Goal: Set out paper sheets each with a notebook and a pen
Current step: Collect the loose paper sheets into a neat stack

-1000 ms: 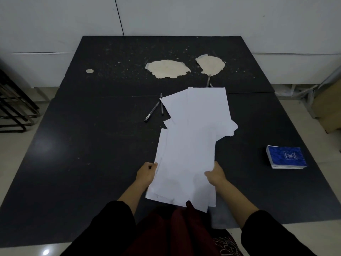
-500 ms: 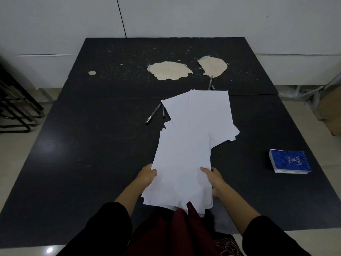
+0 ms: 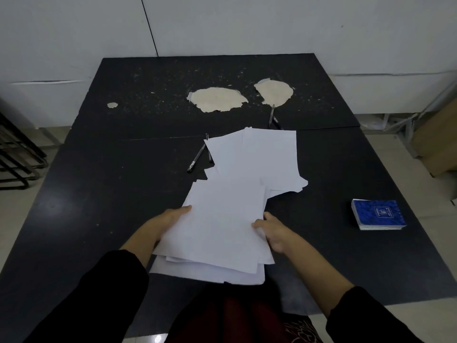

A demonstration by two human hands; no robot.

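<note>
A loose, uneven pile of plain white paper sheets lies fanned across the near middle of the black tabletop. The left hand and right hand grip its side edges. A stack of blue-covered notebooks sits well apart at right.

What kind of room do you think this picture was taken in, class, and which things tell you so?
Probably a plain workroom or storeroom, not a tidy classroom. The black table has its surface peeling in pale patches, the walls are bare white, and a cardboard box sits on the floor to the right.
</note>
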